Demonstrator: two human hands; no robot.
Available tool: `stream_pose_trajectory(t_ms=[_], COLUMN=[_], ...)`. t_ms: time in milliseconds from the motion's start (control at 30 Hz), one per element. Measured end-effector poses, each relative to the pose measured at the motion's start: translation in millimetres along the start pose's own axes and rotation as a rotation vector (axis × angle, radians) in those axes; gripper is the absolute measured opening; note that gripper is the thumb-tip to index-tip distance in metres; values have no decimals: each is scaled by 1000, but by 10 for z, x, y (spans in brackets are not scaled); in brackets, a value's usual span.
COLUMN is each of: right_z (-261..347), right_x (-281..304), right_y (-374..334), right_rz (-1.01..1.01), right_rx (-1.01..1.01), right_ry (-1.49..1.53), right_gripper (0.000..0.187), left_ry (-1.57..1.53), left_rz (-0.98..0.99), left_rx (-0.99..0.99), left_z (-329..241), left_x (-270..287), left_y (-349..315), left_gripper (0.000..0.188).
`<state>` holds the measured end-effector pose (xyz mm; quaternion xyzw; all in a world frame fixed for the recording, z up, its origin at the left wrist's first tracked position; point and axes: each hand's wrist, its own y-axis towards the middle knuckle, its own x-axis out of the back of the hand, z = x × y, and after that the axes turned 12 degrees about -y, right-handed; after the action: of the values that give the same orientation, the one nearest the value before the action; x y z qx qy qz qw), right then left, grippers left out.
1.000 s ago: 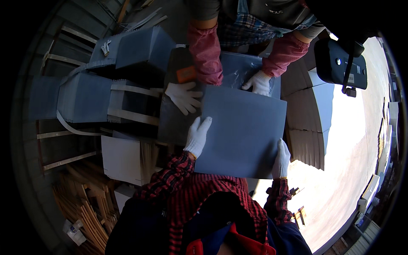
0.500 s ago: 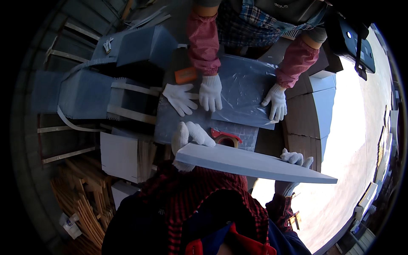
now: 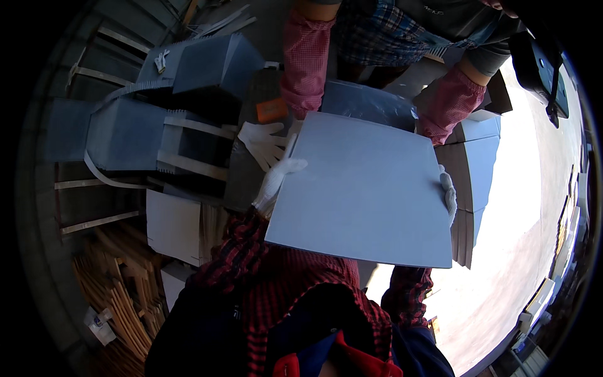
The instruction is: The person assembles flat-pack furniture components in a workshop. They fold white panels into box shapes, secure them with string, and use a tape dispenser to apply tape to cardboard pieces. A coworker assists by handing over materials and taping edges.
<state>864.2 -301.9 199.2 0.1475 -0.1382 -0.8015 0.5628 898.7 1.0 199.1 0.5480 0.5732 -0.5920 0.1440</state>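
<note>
A flat, light grey-blue board (image 3: 367, 188) is held up in front of me, its broad face now towards me. Gripping its left edge is my left hand (image 3: 277, 182) in a white knit glove, thumb on the face. My right hand (image 3: 448, 193), gloved too, holds the right edge with its fingers curled round. Beyond the board lies a plastic-covered dark panel (image 3: 364, 102) on the work table, mostly hidden. A co-worker's pink checked sleeves (image 3: 306, 66) reach towards it; the board covers most of those hands.
A loose white glove (image 3: 259, 141) and an orange block (image 3: 271, 110) lie on the table's left side. Grey sheet stacks (image 3: 122, 135) with pale straps stand further left. Flat cardboard pieces (image 3: 125, 295) lean at lower left. Stacked boxes (image 3: 480, 147) stand on the right.
The board has tipped from nearly edge-on to face me and moved over the table, hiding the red tape dispenser and the co-worker's hands. Both my hands moved with it.
</note>
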Motion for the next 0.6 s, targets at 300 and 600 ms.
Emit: stream_pose_trajectory(t_ms=[300,600], right_z=[-171,-1421], right_x=[355,580], right_y=[443,395], right_rz=[225,176], right_rx=[-1056,-701], right_ry=[-272,-741], right_gripper=[57,49], left_ry=[-75,592], left_rz=[-19,-134], left_rx=[185,-92], left_z=[123,68], left_x=[524,429], left_y=[962,1530], left_gripper=[43,45])
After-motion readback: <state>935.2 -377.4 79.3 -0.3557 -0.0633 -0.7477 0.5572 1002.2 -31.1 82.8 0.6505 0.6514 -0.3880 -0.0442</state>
